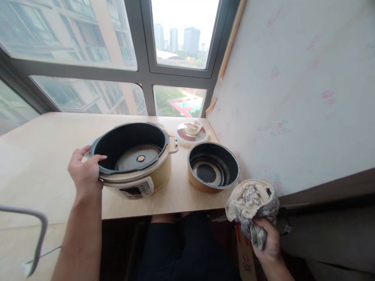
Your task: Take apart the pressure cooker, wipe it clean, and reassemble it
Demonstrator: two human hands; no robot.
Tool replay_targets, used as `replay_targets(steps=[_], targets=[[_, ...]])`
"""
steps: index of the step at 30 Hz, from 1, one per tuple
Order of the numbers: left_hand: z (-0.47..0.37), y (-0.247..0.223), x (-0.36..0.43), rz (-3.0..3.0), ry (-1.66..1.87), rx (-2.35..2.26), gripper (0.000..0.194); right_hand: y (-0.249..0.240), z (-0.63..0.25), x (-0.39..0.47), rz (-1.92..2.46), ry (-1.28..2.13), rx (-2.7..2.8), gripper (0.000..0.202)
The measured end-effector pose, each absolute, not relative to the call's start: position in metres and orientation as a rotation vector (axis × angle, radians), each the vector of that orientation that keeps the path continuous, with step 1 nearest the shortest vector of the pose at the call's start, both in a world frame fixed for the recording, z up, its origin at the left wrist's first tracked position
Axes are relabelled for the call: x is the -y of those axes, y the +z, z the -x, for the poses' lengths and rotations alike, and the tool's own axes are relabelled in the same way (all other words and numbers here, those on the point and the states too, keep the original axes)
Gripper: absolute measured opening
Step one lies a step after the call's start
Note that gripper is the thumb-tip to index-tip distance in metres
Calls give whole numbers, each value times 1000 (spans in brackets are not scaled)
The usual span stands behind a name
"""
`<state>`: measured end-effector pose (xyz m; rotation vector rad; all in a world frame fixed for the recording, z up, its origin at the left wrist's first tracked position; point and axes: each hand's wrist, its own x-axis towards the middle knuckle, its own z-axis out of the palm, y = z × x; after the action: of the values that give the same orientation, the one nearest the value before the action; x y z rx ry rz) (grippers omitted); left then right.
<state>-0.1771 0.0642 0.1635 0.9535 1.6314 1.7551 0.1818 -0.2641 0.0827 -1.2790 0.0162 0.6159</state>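
A cream electric cooker [159, 171] with a dark, open interior stands on the wooden table. My left hand [86, 168] grips its left rim, thumb over the edge and fingers outside. A round metal plate with a small centre knob shows at the cooker's bottom. To the right sits a black inner pot [213, 166] with a brownish outside and a pale ring on its base. My right hand [269, 236] holds a crumpled grey and white cloth [253, 205] off the table's front right corner. Behind the pot lies the cooker's lid [191, 132], handle up.
The wooden table [47, 156] runs up to the window frame [111, 72]. A patterned wall [293, 86] closes off the right side. At the lower left is a bent grey metal bar [42, 234]. A printed cardboard box [245, 255] stands below the table at the right.
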Motion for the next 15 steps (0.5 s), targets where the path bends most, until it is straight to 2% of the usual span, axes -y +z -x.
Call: replay_targets(steps=[4,8,13,15], targets=[[168,177,-59,-780,1750,-1621,59,70,-200,261,1337,461,-26,33],[169,176,-56,-787,1772,-1585,58,73,-201,253,1373,456,103,31],[173,172,-54,-847,1762,-1504,57,105,-208,243,1345,401,264,44],[173,173,-54,-885,1770,-1535,51,126,-216,234,1292,379,318,47]])
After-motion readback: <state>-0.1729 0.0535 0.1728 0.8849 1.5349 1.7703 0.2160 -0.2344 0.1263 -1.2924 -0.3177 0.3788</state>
